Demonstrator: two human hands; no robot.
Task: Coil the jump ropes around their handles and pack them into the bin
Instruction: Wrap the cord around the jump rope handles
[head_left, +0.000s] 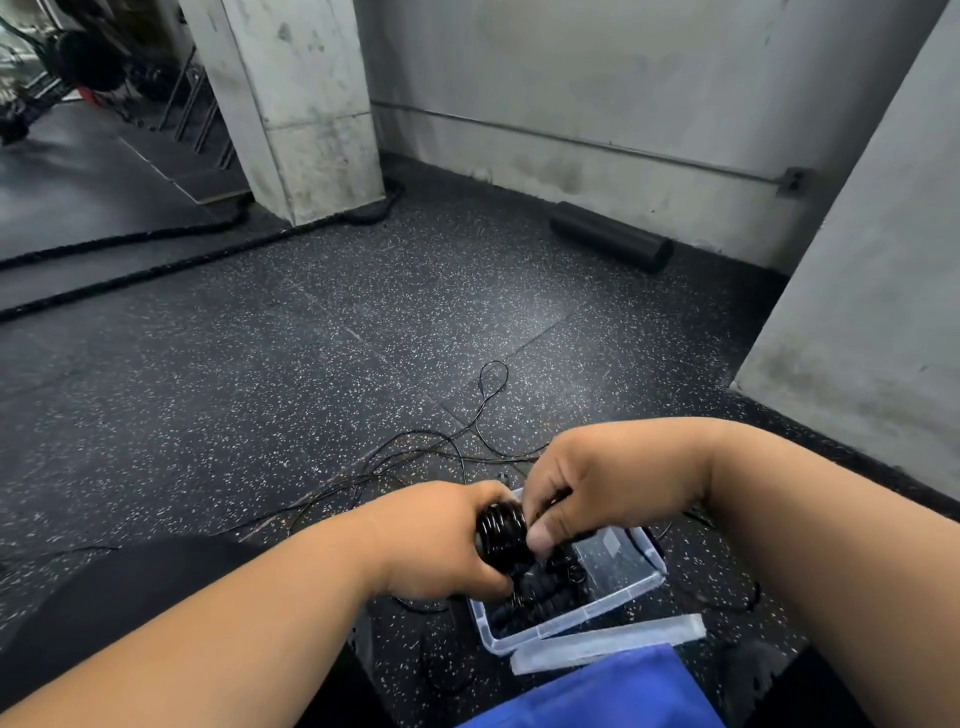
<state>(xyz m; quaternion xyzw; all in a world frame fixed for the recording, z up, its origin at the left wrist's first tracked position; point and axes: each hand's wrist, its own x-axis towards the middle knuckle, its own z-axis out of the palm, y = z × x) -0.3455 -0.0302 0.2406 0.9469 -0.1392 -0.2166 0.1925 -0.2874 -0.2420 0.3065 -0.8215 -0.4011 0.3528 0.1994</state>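
— 2 hands at work here. What sits furthest left?

— 2 runs of thick black battle rope (156, 270) lie across the speckled rubber floor (260, 364), leading to the base of a concrete pillar (306, 104). Nearer the camera, the left hand (441, 540) has its fingers curled round a jump rope handle (503, 538) wound with glossy black coils.

— And just to the right of that?

— The right hand (597, 499) meets the same bundle from the other side, its thumb (543, 538) pressed against the coils and its fingers bent over the top, pinching the cord there. Both hands hold the bundle above the near-left part of the bin (571, 618).

— What is the bin like?

— Clear plastic, open, standing on the floor. More coiled black ropes (540, 587) lie inside at its left end; the right end shows bare bottom. Its clear lid (608, 642) lies on the floor just in front of it, beside a blue cloth (623, 696).

— Any rope still loose?

— Yes, thin black cord (441, 452) sprawls in loops on the floor behind the hands, 1 loop reaching away toward the wall.

— Further right?

— A black foam roller (610, 236) lies against the far wall (623, 78), well apart from the bin.
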